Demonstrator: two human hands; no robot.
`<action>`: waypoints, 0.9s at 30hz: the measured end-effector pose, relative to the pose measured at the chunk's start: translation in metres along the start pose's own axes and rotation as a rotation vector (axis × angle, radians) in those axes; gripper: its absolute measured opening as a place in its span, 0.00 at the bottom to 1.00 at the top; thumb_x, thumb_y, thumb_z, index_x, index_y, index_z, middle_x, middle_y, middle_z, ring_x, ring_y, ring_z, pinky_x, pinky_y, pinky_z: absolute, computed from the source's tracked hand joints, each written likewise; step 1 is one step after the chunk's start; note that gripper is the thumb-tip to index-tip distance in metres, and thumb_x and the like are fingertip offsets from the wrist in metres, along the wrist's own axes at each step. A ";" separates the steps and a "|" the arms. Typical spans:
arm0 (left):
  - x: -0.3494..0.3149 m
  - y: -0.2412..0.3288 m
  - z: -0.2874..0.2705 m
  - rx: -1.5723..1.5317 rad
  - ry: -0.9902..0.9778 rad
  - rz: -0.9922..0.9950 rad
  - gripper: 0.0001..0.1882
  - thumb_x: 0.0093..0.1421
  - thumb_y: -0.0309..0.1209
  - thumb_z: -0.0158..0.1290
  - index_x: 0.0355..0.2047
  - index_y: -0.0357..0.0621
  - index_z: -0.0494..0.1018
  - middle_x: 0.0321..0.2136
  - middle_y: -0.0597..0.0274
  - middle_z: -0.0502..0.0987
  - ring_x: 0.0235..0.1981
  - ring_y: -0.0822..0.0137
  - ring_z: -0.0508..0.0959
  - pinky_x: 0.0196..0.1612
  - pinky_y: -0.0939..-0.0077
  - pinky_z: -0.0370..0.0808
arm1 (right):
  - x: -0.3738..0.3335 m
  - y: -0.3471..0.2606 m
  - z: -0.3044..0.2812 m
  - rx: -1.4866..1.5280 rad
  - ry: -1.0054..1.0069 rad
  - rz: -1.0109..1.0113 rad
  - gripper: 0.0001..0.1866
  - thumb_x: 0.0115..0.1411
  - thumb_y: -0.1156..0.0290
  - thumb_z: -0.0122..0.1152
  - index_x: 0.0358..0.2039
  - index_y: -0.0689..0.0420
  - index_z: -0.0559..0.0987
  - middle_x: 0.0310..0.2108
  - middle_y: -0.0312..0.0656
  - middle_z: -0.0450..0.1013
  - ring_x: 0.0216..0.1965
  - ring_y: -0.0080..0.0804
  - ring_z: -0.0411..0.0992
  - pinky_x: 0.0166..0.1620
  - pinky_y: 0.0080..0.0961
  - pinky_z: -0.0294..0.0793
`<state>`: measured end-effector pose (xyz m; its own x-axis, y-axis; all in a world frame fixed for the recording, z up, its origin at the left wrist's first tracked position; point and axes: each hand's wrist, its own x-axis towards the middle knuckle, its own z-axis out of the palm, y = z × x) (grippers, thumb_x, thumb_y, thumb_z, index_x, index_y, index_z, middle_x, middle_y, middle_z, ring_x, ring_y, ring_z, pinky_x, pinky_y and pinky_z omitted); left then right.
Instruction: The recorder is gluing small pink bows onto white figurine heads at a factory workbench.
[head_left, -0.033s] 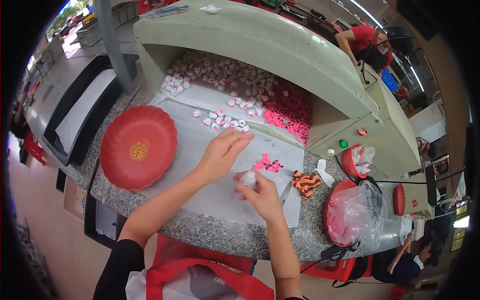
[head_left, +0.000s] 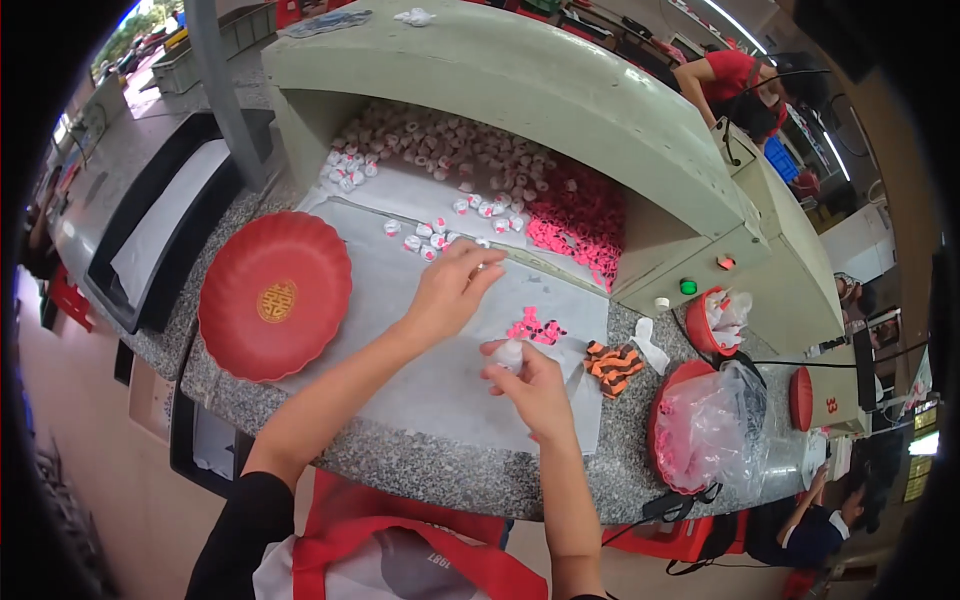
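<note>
My right hand (head_left: 535, 385) holds a small white rounded piece (head_left: 508, 355) between thumb and fingers, above the white work sheet (head_left: 400, 390). Farther up and to the left, my left hand (head_left: 448, 292) has its fingers drawn together beside a loose group of white pieces with pink marks (head_left: 428, 240). Whatever lies between those fingertips is too small to make out. Just beyond the right hand is a little heap of pink bits (head_left: 535, 327) on the sheet. More white pieces (head_left: 450, 150) and a pile of pink parts (head_left: 580, 225) lie under the pale green housing (head_left: 480, 60).
A red scalloped dish (head_left: 275, 345) sits at left, near a long black tray (head_left: 130, 290). To the right are an orange-and-brown striped bundle (head_left: 613, 368), a red bowl with clear plastic (head_left: 715, 425) and a small red tub (head_left: 712, 330). Other people work at right.
My right hand has moved slightly right and up with the white piece. My left hand's fingers have curled in more, and fewer white pieces show beside them.
</note>
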<state>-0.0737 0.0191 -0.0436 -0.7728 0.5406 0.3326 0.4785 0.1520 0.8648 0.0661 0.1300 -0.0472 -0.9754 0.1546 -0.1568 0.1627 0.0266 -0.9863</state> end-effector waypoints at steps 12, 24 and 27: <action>0.014 -0.028 0.052 0.602 0.030 0.323 0.16 0.41 0.20 0.52 0.35 0.41 0.70 0.30 0.55 0.68 0.35 0.55 0.67 0.39 0.67 0.66 | 0.004 0.010 -0.040 0.213 0.252 -0.048 0.16 0.52 0.66 0.57 0.39 0.60 0.69 0.25 0.35 0.70 0.21 0.19 0.69 0.23 0.16 0.69; -0.048 0.024 0.024 -0.967 -0.088 -0.554 0.17 0.53 0.22 0.49 0.44 0.35 0.66 0.37 0.57 0.71 0.38 0.64 0.74 0.41 0.72 0.72 | -0.028 0.031 -0.080 0.057 0.300 0.010 0.16 0.49 0.74 0.58 0.39 0.62 0.68 0.29 0.39 0.72 0.27 0.22 0.71 0.27 0.16 0.69; -0.050 0.039 0.023 -0.828 -0.036 -0.374 0.18 0.51 0.18 0.50 0.45 0.33 0.65 0.38 0.57 0.70 0.39 0.65 0.73 0.40 0.74 0.73 | -0.024 -0.020 -0.058 0.114 0.417 -0.133 0.16 0.46 0.79 0.56 0.38 0.64 0.68 0.31 0.40 0.71 0.28 0.22 0.70 0.29 0.15 0.68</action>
<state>-0.0071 0.0172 -0.0356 -0.7974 0.6030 -0.0240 -0.2644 -0.3133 0.9121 0.0949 0.1826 -0.0210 -0.8398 0.5426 -0.0172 -0.0002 -0.0320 -0.9995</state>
